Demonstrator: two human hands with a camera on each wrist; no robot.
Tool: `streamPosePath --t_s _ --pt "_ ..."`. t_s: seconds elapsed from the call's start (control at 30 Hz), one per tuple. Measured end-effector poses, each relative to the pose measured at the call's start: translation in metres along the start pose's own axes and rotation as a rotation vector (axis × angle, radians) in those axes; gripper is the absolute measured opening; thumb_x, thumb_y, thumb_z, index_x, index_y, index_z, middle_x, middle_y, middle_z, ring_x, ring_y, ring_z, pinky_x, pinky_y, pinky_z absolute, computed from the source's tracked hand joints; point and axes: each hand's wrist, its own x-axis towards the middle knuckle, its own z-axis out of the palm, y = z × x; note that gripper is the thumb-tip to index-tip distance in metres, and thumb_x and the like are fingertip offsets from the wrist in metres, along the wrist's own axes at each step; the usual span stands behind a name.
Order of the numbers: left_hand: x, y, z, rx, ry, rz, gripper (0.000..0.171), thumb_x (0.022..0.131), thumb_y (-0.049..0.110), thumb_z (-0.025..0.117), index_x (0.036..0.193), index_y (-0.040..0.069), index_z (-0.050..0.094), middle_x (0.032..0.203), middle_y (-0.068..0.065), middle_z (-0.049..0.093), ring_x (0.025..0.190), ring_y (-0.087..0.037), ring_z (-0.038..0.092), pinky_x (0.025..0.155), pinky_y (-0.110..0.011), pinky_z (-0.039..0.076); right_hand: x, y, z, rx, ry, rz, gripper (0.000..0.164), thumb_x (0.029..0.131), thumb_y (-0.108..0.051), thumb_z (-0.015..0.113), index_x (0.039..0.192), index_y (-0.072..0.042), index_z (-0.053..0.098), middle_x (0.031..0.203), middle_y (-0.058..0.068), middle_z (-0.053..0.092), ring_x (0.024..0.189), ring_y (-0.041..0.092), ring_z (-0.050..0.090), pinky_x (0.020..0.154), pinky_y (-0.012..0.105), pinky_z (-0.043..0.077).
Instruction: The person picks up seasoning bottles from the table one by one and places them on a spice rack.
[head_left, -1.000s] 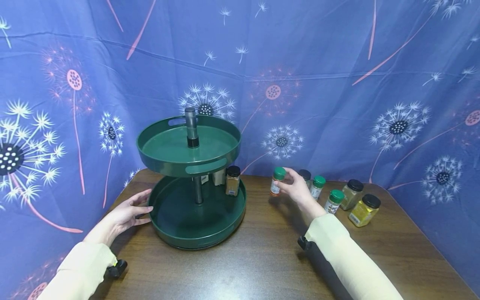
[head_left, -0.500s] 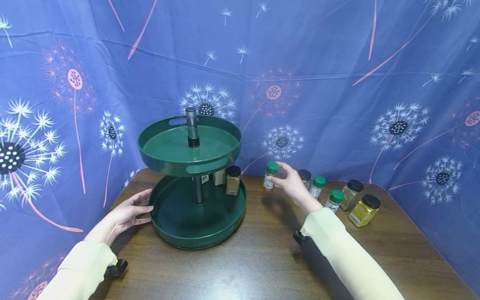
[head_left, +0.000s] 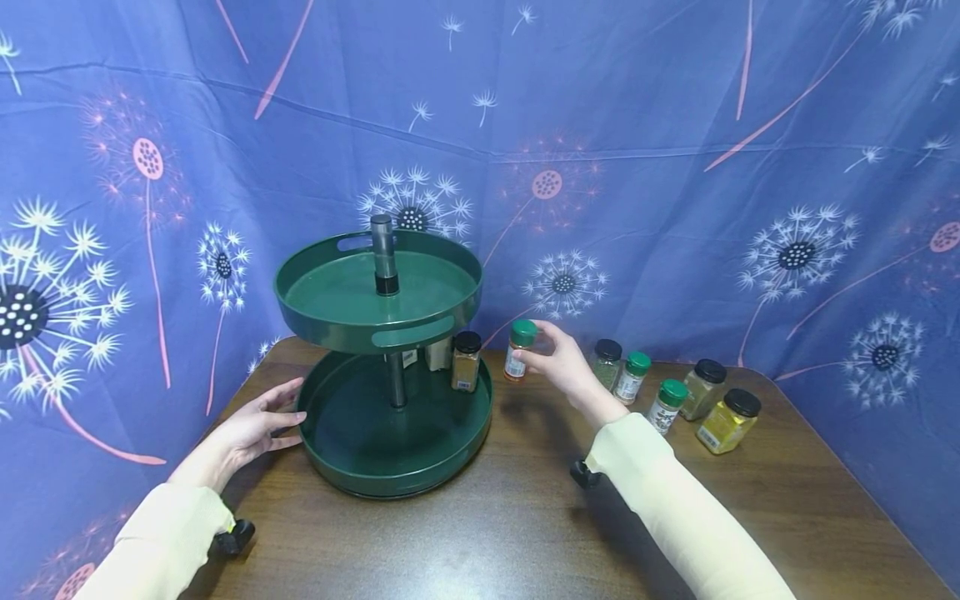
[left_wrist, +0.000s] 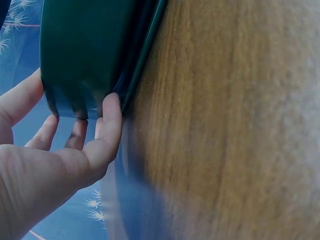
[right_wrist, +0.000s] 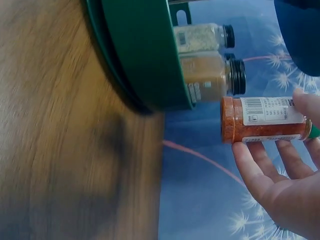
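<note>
My right hand [head_left: 558, 362] grips a spice jar [head_left: 519, 350] with a green lid and holds it upright above the table, right of the two-tier turntable. In the right wrist view the jar [right_wrist: 265, 119] shows red-orange contents and a white barcode label, with thumb and fingers on opposite sides. My left hand [head_left: 251, 429] rests its fingertips on the outer wall of the turntable's lower tray [head_left: 397, 483], at its left side. On that tray's right rear stands a square jar [head_left: 466, 362] with a black lid and brown contents. More jars behind it are partly hidden by the upper tray [head_left: 330, 300].
Several jars stand at the table's right: a black-lidded jar [head_left: 606, 362], green-lidded jars [head_left: 630, 379] and a yellow jar [head_left: 726, 425]. A metal post [head_left: 383, 250] rises through the turntable. A blue dandelion-print cloth [head_left: 660, 167] hangs behind the table [head_left: 510, 517].
My right hand has carried the green-lidded spice jar leftward toward the turntable, slightly higher, leaving more of the jars on the right in sight. My left hand has stayed against the lower tray.
</note>
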Motion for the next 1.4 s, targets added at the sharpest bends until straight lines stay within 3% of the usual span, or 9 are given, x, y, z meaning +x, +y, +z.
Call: streamPosePath --t_s 0.23,0.57,0.7,0.97,1.07,1.23,1.4 --pt "0.000 0.000 0.000 -0.002 0.004 0.000 0.078 0.094 0.006 0.055 0.152 0.009 0.004 0.155 -0.023 -0.009 0.111 -0.006 0.047 0.091 -0.041 0.047 0.006 0.000 0.015 0.016 0.001 -0.056 0.054 0.083 -0.013 0.072 0.132 -0.009 0.049 0.122 0.018 0.055 0.109 0.035 0.059 0.079 0.046 0.053" --pt "0.001 -0.002 0.001 -0.009 0.002 0.007 0.078 0.094 0.006 0.054 0.152 0.008 0.002 0.154 -0.022 -0.006 0.111 -0.004 0.047 0.091 -0.039 0.046 0.010 0.004 0.033 0.027 -0.028 -0.054 0.054 0.083 -0.011 0.072 0.132 -0.009 0.050 0.119 0.017 0.057 0.109 0.033 0.058 0.080 0.044 0.053" --pt "0.001 -0.002 0.001 -0.005 0.001 0.005 0.078 0.094 0.006 0.054 0.152 0.007 0.001 0.155 -0.022 -0.007 0.112 -0.004 0.046 0.091 -0.039 0.046 0.009 0.007 0.040 0.022 -0.034 -0.074 0.052 0.083 -0.010 0.072 0.131 -0.008 0.051 0.115 0.017 0.060 0.105 0.030 0.061 0.078 0.045 0.054" --pt "0.000 -0.001 0.001 -0.009 0.004 0.002 0.079 0.094 0.006 0.054 0.152 0.007 0.000 0.155 -0.022 -0.009 0.111 -0.003 0.048 0.090 -0.039 0.046 0.007 0.012 0.053 0.018 -0.047 -0.081 0.049 0.082 -0.007 0.072 0.128 -0.006 0.053 0.108 0.015 0.062 0.092 0.018 0.062 0.075 0.036 0.054" --pt "-0.001 -0.001 0.002 -0.007 0.005 0.005 0.079 0.094 0.006 0.054 0.152 0.007 0.001 0.155 -0.022 -0.008 0.110 -0.003 0.049 0.090 -0.039 0.046 0.006 0.014 0.058 -0.004 -0.037 -0.073 0.050 0.081 -0.008 0.073 0.128 -0.006 0.053 0.108 0.015 0.062 0.092 0.022 0.062 0.074 0.034 0.053" --pt "-0.001 -0.002 0.001 -0.008 0.005 0.004 0.079 0.094 0.007 0.054 0.152 0.008 0.001 0.154 -0.022 -0.008 0.111 -0.004 0.048 0.091 -0.039 0.046 0.007 0.018 0.063 -0.028 -0.035 -0.081 0.052 0.081 -0.007 0.073 0.128 -0.003 0.053 0.111 0.021 0.062 0.099 0.034 0.061 0.082 0.041 0.051" --pt "0.000 -0.003 0.001 -0.009 0.010 0.002 0.079 0.094 0.006 0.054 0.152 0.008 0.001 0.155 -0.021 -0.008 0.112 -0.004 0.047 0.091 -0.039 0.046 0.007 0.021 0.067 -0.035 -0.038 -0.103 0.050 0.079 -0.005 0.074 0.125 -0.002 0.054 0.109 0.020 0.063 0.099 0.035 0.062 0.086 0.043 0.050"
